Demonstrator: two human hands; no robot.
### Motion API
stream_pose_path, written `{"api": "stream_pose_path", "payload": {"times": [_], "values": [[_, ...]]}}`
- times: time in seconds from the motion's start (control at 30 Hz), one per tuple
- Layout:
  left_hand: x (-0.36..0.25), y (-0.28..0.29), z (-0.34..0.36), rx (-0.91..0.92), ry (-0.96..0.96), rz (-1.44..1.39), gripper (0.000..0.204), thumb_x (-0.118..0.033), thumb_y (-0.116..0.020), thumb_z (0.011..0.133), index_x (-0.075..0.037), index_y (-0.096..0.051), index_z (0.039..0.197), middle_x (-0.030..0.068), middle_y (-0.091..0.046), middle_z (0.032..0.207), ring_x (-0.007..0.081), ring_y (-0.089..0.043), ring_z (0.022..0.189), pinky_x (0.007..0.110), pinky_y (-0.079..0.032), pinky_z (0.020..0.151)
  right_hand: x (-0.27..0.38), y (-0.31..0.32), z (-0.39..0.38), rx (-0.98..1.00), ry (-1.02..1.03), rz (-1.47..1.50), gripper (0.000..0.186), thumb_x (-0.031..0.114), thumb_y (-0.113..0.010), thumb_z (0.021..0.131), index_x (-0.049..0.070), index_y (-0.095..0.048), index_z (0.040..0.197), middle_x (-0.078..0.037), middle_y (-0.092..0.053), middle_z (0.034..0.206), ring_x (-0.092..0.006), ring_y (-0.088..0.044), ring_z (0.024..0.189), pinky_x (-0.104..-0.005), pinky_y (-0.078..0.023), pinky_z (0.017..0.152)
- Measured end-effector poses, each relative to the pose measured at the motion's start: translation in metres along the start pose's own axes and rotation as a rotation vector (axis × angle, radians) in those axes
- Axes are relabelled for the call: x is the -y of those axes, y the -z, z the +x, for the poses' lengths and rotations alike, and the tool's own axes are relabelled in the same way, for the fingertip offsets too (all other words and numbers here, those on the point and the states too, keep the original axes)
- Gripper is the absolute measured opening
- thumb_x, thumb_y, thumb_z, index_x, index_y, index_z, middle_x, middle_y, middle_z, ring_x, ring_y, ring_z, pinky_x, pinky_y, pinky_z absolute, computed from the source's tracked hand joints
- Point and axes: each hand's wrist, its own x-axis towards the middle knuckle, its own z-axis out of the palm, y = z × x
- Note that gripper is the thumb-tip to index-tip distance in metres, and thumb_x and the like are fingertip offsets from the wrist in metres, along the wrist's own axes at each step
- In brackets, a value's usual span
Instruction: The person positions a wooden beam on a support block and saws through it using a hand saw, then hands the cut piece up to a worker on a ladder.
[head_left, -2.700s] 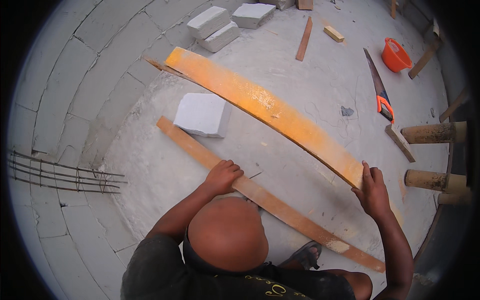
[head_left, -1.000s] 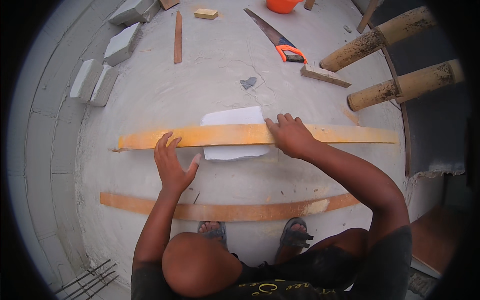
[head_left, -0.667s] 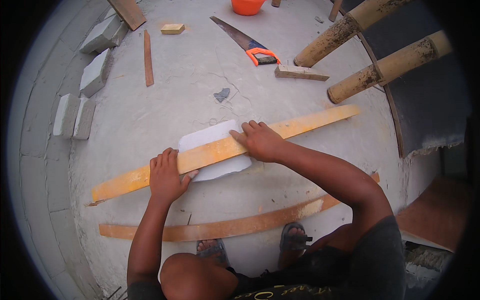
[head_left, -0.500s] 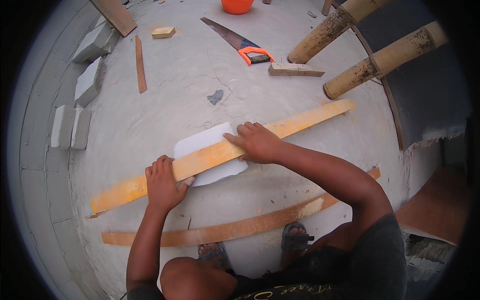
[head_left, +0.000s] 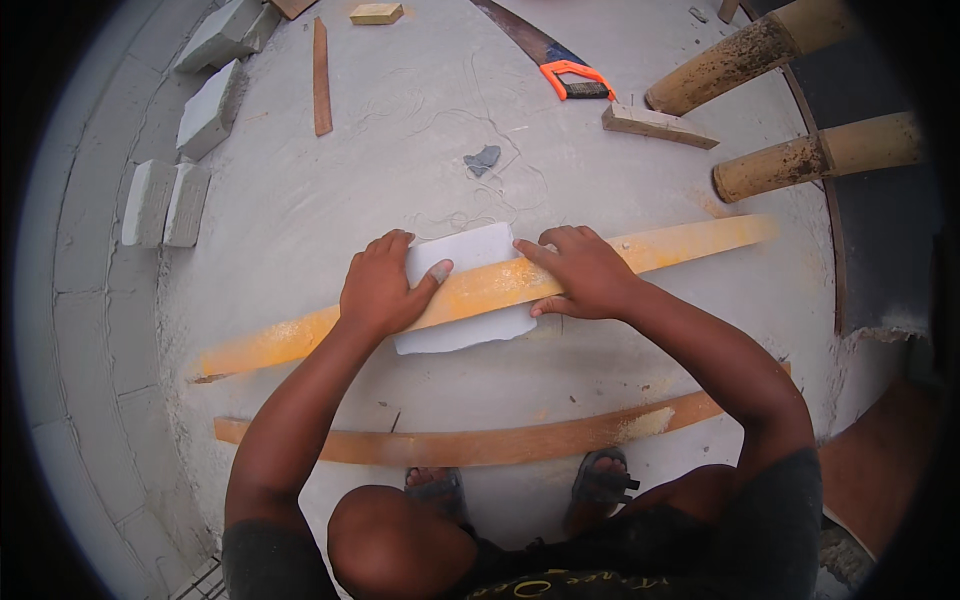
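A long yellow-stained wooden plank (head_left: 490,287) lies slantwise before me, its right end farther away. Under its middle is a flat white piece (head_left: 465,335), showing on both sides of the plank; its material is unclear. My left hand (head_left: 385,285) grips the plank near the white piece's left end, thumb on top and fingers over the far edge. On the right, my right hand (head_left: 585,272) holds the plank beside the white piece's right end. Its thumb and fingers straddle the wood.
A curved brown wooden strip (head_left: 480,446) lies between the plank and my feet. Farther off are a grey stone (head_left: 482,160), a handsaw (head_left: 575,80), a wood offcut (head_left: 660,125) and bamboo posts (head_left: 770,167). Light blocks (head_left: 185,205) line the left wall.
The view has shifted, so the floor things appear higher and farther right. My left hand has moved up over the white piece's left end; my right hand now sits at its right edge.
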Motion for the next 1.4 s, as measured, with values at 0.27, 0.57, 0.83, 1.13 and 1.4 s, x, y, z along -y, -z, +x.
{"api": "stream_pose_path", "payload": {"times": [0.27,0.57,0.83,1.13,1.4], "values": [[-0.005,-0.015,0.009,-0.002,-0.241,0.124,0.070,-0.051,-0.042,0.105,0.001,-0.040,0.152,0.0207,-0.050,0.149,0.0363,-0.043,0.142,0.050,-0.028,0.119,-0.013,-0.003,-0.002,0.095,-0.014,0.029,0.089,0.061,-0.074,0.080,0.013,-0.049,0.150,-0.011,-0.063,0.110,-0.0299,-0.061,0.103,-0.0417,-0.047,0.095],[-0.012,-0.009,0.012,0.093,-0.139,-0.014,0.085,-0.064,-0.052,0.096,0.002,-0.044,0.149,0.0224,-0.055,0.142,0.0353,-0.049,0.133,0.045,-0.034,0.113,-0.019,0.008,0.006,0.041,0.104,0.033,0.095,0.075,-0.063,0.081,0.009,-0.052,0.147,-0.015,-0.061,0.121,-0.0316,-0.057,0.111,-0.0422,-0.047,0.096],[-0.009,-0.011,0.016,-0.007,-0.167,0.019,0.082,-0.067,-0.058,0.091,0.002,-0.058,0.136,0.0193,-0.065,0.129,0.0329,-0.060,0.123,0.046,-0.042,0.105,-0.009,0.036,0.020,0.311,0.050,-0.008,0.083,0.073,-0.046,0.096,0.004,-0.049,0.143,-0.014,-0.059,0.126,-0.0300,-0.055,0.121,-0.0442,-0.048,0.099],[-0.016,0.001,0.001,-0.236,-0.224,-0.212,0.063,-0.056,-0.067,0.087,-0.004,-0.068,0.121,0.0228,-0.071,0.113,0.0421,-0.065,0.105,0.053,-0.050,0.094,0.013,0.049,0.018,0.240,-0.016,-0.026,0.070,0.053,-0.066,0.085,0.004,-0.057,0.134,-0.020,-0.063,0.123,-0.0381,-0.060,0.115,-0.0525,-0.049,0.095],[-0.016,-0.001,0.003,-0.250,-0.176,-0.247,0.055,-0.055,-0.070,0.084,-0.010,-0.073,0.115,0.0203,-0.073,0.108,0.0409,-0.068,0.103,0.052,-0.053,0.091,0.020,0.057,0.018,0.258,-0.025,-0.062,0.057,0.040,-0.063,0.089,0.006,-0.057,0.135,-0.017,-0.063,0.126,-0.0361,-0.060,0.117,-0.0520,-0.048,0.098]]}}
